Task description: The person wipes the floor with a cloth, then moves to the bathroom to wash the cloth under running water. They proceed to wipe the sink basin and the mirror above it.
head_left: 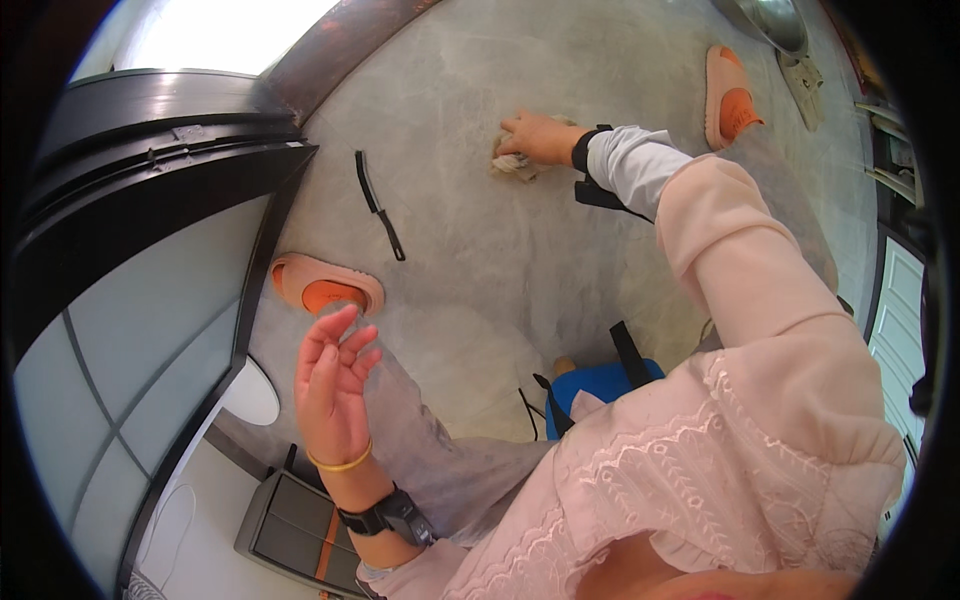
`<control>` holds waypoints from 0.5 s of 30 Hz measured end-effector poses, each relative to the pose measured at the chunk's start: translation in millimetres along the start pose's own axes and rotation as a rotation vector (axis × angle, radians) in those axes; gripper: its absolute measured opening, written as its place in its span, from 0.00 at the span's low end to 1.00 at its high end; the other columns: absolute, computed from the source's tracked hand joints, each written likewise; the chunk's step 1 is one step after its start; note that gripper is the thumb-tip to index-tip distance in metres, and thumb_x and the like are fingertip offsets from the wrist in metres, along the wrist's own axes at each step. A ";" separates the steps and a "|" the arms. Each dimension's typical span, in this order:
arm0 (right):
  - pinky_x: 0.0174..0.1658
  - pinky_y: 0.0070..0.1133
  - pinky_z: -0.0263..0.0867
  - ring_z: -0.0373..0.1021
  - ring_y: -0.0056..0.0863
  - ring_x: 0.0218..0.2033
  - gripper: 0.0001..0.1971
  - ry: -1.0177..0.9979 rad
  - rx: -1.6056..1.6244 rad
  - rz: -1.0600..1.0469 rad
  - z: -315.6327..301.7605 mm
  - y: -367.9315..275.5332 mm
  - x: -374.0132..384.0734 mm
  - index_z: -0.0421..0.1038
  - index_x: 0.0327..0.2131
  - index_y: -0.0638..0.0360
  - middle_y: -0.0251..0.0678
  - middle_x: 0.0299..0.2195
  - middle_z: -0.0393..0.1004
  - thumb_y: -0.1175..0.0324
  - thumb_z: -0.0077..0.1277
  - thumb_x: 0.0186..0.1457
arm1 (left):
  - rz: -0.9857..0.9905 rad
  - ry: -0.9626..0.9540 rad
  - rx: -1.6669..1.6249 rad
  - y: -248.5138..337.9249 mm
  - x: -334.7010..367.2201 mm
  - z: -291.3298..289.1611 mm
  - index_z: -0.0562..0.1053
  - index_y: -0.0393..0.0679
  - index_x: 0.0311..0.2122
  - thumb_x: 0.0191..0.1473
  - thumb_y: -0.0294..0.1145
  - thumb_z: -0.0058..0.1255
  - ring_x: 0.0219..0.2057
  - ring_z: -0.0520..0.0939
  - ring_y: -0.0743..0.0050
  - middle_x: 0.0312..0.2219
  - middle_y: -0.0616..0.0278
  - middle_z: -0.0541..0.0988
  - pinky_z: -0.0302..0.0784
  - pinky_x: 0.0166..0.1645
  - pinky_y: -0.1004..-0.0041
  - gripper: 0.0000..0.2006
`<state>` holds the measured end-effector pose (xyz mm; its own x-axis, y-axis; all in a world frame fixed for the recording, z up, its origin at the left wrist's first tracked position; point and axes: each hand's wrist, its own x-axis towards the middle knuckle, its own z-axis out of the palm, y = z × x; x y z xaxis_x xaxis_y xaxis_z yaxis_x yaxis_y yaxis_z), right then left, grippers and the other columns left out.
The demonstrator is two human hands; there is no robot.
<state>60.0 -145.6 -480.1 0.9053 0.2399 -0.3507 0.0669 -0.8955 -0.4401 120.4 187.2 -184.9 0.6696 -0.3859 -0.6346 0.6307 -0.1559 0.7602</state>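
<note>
Pressed to the grey floor point(450, 120), my right hand point(540, 138) is closed on a crumpled beige cloth point(517, 167). The cloth bunches under my fingers and shows on their near side. My left hand point(338, 385) is raised above my left leg, palm up, its fingers loosely curled and apart, with nothing in it. Between the two hands, nearer the door frame, a thin black brush point(377, 205) with a long handle lies on the floor. Neither hand touches it.
A dark-framed glass door point(160, 300) stands at the left, its track point(180, 140) beyond. My feet wear orange slippers point(727, 95). A metal basin point(775, 25) sits at the far right. A blue object with black straps point(600, 390) is beneath me, and a grey suitcase point(300, 530) lies at the lower left.
</note>
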 end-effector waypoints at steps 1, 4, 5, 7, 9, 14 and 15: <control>0.45 0.28 0.63 0.62 0.40 0.42 0.24 -0.097 -0.003 -0.004 -1.5 -2.7 -6.8 0.69 0.44 0.37 0.34 0.41 0.63 0.76 0.49 0.41 | 0.015 -0.023 -0.029 -0.3 0.0 -0.1 0.63 0.36 0.48 0.55 0.32 0.40 0.44 0.74 0.64 0.48 0.51 0.68 0.72 0.45 0.71 0.16; 0.49 0.26 0.59 0.60 0.39 0.48 0.25 -0.016 0.517 0.094 -10.6 0.8 -33.6 0.69 0.45 0.43 0.35 0.46 0.62 0.80 0.48 0.41 | 0.029 -0.027 -0.056 -1.4 -0.6 -0.8 0.64 0.36 0.46 0.55 0.29 0.39 0.43 0.75 0.65 0.46 0.53 0.70 0.72 0.44 0.72 0.14; 0.50 0.26 0.58 0.59 0.39 0.49 0.25 0.029 0.705 0.173 -13.2 4.9 -41.9 0.68 0.46 0.44 0.36 0.48 0.61 0.81 0.47 0.41 | 0.036 -0.023 -0.058 -2.0 -0.9 -0.9 0.65 0.36 0.46 0.55 0.29 0.39 0.43 0.75 0.65 0.45 0.53 0.71 0.72 0.44 0.72 0.14; 0.51 0.25 0.56 0.58 0.40 0.50 0.25 0.087 0.568 0.195 -13.7 17.8 -72.0 0.67 0.48 0.47 0.38 0.48 0.61 0.81 0.47 0.43 | 0.035 -0.025 -0.056 -3.5 -1.8 -0.1 0.65 0.36 0.46 0.55 0.29 0.39 0.42 0.75 0.66 0.44 0.54 0.71 0.72 0.43 0.72 0.14; 0.50 0.27 0.58 0.60 0.40 0.48 0.24 0.169 0.544 0.252 -8.4 37.0 -101.7 0.67 0.48 0.46 0.38 0.46 0.62 0.79 0.48 0.44 | 0.051 -0.059 -0.053 -4.5 -1.4 1.6 0.65 0.36 0.45 0.55 0.29 0.40 0.42 0.75 0.66 0.44 0.55 0.72 0.72 0.43 0.73 0.14; 0.48 0.28 0.61 0.63 0.44 0.46 0.27 0.265 0.546 0.554 39.6 70.5 -156.0 0.65 0.49 0.48 0.41 0.45 0.67 0.73 0.55 0.41 | 0.021 -0.057 -0.061 -9.1 1.5 6.7 0.65 0.37 0.45 0.55 0.30 0.40 0.42 0.75 0.67 0.43 0.56 0.72 0.72 0.43 0.73 0.14; 0.46 0.28 0.62 0.66 0.45 0.44 0.27 0.264 0.594 0.678 51.4 73.6 -158.3 0.65 0.49 0.48 0.42 0.42 0.70 0.71 0.56 0.40 | 0.013 -0.053 -0.063 -9.8 2.1 7.1 0.65 0.37 0.45 0.55 0.30 0.40 0.41 0.75 0.67 0.43 0.56 0.72 0.72 0.43 0.73 0.14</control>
<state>-99.9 -230.2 -499.4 0.7435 -0.4206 -0.5198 -0.6686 -0.4574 -0.5863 112.8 181.4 -192.7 0.6574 -0.4351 -0.6152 0.6466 -0.0936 0.7571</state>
